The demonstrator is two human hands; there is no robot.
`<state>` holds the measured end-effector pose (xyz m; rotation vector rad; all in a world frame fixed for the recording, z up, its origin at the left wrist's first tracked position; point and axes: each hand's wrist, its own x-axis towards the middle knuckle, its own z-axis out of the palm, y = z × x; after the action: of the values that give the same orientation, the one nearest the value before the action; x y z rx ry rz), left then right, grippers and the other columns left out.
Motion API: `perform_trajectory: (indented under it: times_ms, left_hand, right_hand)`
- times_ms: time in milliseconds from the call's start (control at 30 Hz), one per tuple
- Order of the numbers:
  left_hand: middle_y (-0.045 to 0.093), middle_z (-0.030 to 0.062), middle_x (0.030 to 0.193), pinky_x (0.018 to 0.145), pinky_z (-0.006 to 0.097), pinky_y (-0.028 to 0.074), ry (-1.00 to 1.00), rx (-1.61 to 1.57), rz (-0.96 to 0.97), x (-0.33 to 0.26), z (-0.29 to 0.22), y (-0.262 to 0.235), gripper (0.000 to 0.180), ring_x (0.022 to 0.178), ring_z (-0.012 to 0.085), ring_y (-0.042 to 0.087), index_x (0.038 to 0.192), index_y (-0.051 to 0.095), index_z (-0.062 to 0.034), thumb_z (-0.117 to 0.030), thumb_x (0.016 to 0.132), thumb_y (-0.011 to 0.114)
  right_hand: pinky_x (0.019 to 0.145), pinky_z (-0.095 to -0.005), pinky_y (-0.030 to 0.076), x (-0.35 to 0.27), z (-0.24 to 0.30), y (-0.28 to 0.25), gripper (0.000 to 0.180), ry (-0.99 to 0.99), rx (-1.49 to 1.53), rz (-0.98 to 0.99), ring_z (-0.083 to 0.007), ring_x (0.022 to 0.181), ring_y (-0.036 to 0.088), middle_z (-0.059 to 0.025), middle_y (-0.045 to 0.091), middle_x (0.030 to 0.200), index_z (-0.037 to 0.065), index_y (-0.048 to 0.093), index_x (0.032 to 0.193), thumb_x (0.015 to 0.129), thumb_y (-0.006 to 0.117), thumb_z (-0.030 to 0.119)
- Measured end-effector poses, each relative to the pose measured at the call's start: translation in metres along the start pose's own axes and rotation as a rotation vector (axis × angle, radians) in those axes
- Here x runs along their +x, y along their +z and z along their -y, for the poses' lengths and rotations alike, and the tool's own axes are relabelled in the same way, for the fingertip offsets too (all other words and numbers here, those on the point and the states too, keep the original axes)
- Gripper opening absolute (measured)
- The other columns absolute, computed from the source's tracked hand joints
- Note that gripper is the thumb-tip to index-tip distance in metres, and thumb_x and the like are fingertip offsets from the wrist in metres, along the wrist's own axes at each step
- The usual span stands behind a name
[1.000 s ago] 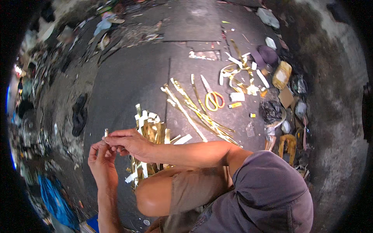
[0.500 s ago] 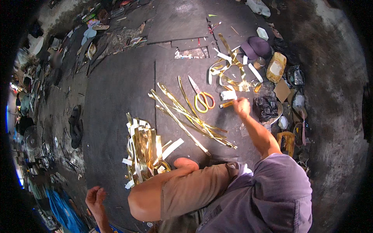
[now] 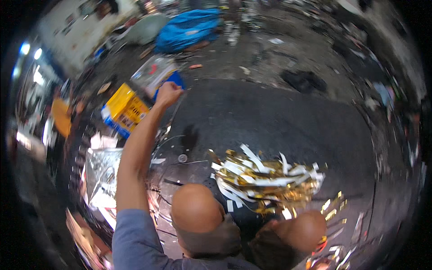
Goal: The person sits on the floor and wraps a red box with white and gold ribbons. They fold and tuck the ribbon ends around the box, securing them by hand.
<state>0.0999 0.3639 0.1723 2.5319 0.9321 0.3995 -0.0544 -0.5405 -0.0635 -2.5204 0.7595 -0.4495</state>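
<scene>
My left hand [image 3: 169, 93] is stretched out to the far left, its fingers curled closed in front of a clear box with a blue edge [image 3: 155, 74]. What the fingers hold, if anything, is too small and blurred to make out. A yellow and blue carton [image 3: 123, 110] stands just left of my forearm. My right hand is out of sight. A pile of gold and white strips [image 3: 270, 177] lies on the dark mat [image 3: 270, 117] beyond my knees.
A crumpled silver sheet [image 3: 101, 173] lies left of my arm. Farther off is a blue tarp [image 3: 189, 30], with a dark heap [image 3: 303, 81] to its right. More gold strips [image 3: 335, 207] lie beside my right knee.
My view has swung to the left. My left hand has gone from beside my knee out to the boxes. My right hand, the scissors and the cap have left the picture.
</scene>
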Motion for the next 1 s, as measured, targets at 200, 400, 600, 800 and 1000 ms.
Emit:
perform_trajectory:
  times_ms: [200, 400, 600, 800, 1000]
  left_hand:
    - [0.076, 0.0206, 0.095, 0.089, 0.045, 0.056, -0.309, 0.002, -0.353, 0.056, 0.102, -0.015, 0.023, 0.099, 0.037, 0.073, 0.092, 0.078, -0.0069, -0.025, 0.082, 0.067]
    - [0.076, 0.0191, 0.104, 0.091, 0.042, 0.055, -0.242, -0.012, -0.447, 0.145, 0.156, -0.014, 0.026, 0.102, 0.0356, 0.072, 0.098, 0.078, -0.0061, -0.022, 0.083, 0.065]
    - [0.075, 0.0231, 0.104, 0.088, 0.044, 0.055, -0.176, 0.101, -0.255, 0.227, 0.199, -0.013, 0.028, 0.102, 0.0377, 0.072, 0.102, 0.078, -0.0046, -0.017, 0.081, 0.065]
    - [0.07, 0.0282, 0.117, 0.092, 0.051, 0.055, -0.183, 0.364, -0.206, 0.276, 0.2, -0.006, 0.039, 0.109, 0.0431, 0.069, 0.11, 0.07, 0.0013, -0.025, 0.081, 0.072]
    - [0.071, 0.0254, 0.12, 0.094, 0.047, 0.056, -0.329, 0.427, -0.157, 0.281, 0.176, -0.001, 0.042, 0.114, 0.0399, 0.069, 0.112, 0.073, -0.0003, -0.026, 0.079, 0.071]
  right_hand:
    - [0.084, -0.0453, 0.056, 0.032, 0.168, 0.057, 0.046, -0.318, 0.067, 0.302, -0.0325, 0.1, 0.072, -0.0171, 0.075, 0.105, 0.005, 0.075, 0.101, 0.087, 0.072, 0.049]
    - [0.084, -0.0449, 0.055, 0.061, 0.194, 0.073, 0.043, -0.259, -0.046, 0.314, -0.0323, 0.1, 0.071, -0.0168, 0.074, 0.105, 0.005, 0.075, 0.1, 0.089, 0.072, 0.046]
    - [0.085, -0.0444, 0.055, 0.061, 0.175, 0.076, 0.04, -0.102, -0.173, 0.301, -0.0321, 0.101, 0.071, -0.0164, 0.074, 0.105, 0.004, 0.074, 0.1, 0.09, 0.071, 0.043]
    - [0.085, -0.044, 0.055, 0.047, 0.159, 0.065, 0.037, 0.023, -0.237, 0.288, -0.0319, 0.101, 0.07, -0.016, 0.074, 0.106, 0.004, 0.073, 0.099, 0.091, 0.071, 0.04]
    - [0.085, -0.0436, 0.055, 0.033, 0.143, 0.054, 0.034, 0.093, -0.257, 0.272, -0.0317, 0.102, 0.07, -0.0156, 0.073, 0.106, 0.003, 0.072, 0.099, 0.092, 0.071, 0.037]
